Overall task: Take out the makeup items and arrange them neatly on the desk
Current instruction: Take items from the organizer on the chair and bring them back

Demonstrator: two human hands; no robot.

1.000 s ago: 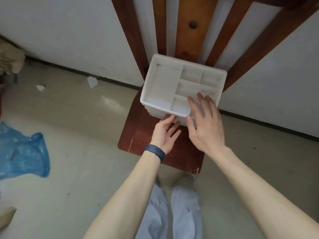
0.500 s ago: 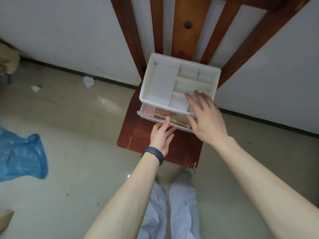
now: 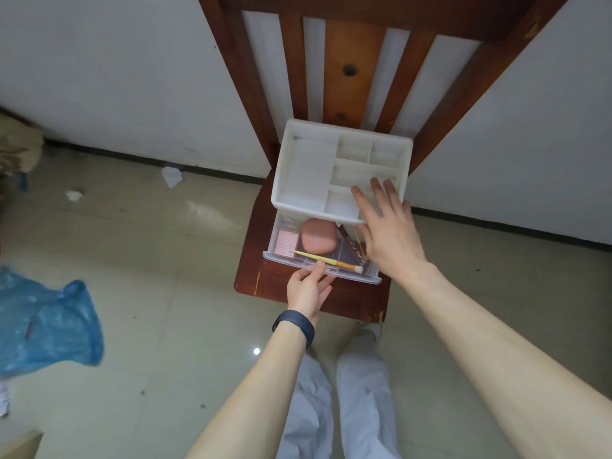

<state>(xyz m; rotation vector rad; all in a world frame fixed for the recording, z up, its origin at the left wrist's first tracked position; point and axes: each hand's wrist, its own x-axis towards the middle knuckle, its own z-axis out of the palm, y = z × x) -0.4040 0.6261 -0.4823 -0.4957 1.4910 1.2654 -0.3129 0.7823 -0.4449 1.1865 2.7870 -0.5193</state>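
A white organizer box (image 3: pixel 311 170) with empty top compartments stands on a red-brown wooden chair seat (image 3: pixel 265 279). Its clear drawer (image 3: pixel 275 240) is pulled out toward me. Inside lie a pink round sponge case (image 3: pixel 319 240), a pink card (image 3: pixel 285 243), a yellow-handled brush (image 3: pixel 326 261) and a dark brown palette (image 3: pixel 351 248). My left hand (image 3: pixel 308 288) pinches the drawer's front edge. My right hand (image 3: pixel 389 231) rests flat on the box's front right corner, fingers straight, and hides the drawer's right end.
The chair back (image 3: pixel 351 61) rises behind the box against a white wall. A blue plastic bag (image 3: pixel 43 323) lies on the tiled floor at left, with paper scraps (image 3: pixel 172 176) near the skirting. My legs in white trousers (image 3: pixel 341 402) are below the seat.
The drawer has slid out toward me, drawn by my left hand, and its contents now show. My right hand has stayed on the box top.
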